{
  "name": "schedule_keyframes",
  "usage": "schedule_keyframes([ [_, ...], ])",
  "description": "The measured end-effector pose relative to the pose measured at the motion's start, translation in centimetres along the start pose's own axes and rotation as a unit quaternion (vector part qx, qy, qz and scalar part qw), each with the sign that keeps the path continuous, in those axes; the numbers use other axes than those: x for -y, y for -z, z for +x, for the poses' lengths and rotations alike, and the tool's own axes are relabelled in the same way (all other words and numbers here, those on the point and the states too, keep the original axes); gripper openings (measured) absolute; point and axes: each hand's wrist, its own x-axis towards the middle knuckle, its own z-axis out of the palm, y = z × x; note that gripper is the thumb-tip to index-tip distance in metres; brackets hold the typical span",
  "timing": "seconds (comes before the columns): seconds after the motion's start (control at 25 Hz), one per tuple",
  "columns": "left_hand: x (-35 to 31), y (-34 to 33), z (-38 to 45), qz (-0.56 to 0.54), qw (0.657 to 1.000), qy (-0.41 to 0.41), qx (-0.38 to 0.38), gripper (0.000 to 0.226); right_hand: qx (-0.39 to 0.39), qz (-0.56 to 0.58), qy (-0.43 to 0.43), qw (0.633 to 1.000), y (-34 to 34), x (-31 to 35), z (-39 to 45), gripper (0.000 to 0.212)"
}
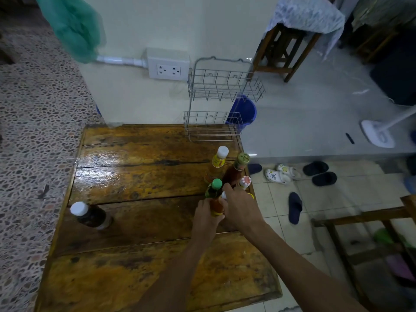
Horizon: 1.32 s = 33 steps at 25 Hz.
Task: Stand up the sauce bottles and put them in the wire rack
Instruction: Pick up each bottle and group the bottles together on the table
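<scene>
Red sauce bottle (216, 207): upright, near side of the bottle cluster, well short of the wire rack (216, 115). Left hand (206, 218) and right hand (238, 207) both curl round it. Likely light, rigid, smooth; best gripped mid-body, below the cap.

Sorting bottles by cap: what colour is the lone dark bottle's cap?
White, on the lone dark bottle; head view.

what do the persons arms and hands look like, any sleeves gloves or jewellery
Both forearms are bare as far as the frame shows, with no sleeves in view. The left hand and right hand wear no gloves; no rings, watch or wristband are visible.
</scene>
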Motion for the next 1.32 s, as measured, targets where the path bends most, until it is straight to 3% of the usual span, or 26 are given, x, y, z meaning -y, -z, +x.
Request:
schedule_keyframes([
  [0.4, 0.0, -0.9, 1.1, -0.067, 0.998, 0.015, 0.001, 0.047, -0.002, -0.034, -0.005, 0.999, -0.9, -0.6, 0.3, 0.034],
  [0.68, 2.5, 1.3, 0.0, -0.037, 0.999, 0.014, -0.005, 0.042, -0.019, -0.113, 0.005, 0.993, 1.1, 1.0, -0.5, 0.051],
  [0.92, 11.0, 10.7, -6.4, -0.055, 0.982, 0.103, -0.151, 0.025, -0.040, -0.137, 0.177, 0.974, 0.7, 10.6, 0.7, 0.053],
  [1.12, 15.3, 20.0, -10.0, -0.136, 0.934, 0.154, -0.294, 0.034, -0.044, -0.041, 0.335, 0.940, -1.4, 22.5, 1.6, 0.052],
  [1.32, 15.5, 25.4, -7.4, -0.153, 0.945, 0.088, -0.274, 0.049, -0.037, -0.088, 0.414, 0.905, -4.3, 28.4, 3.1, 0.046],
])
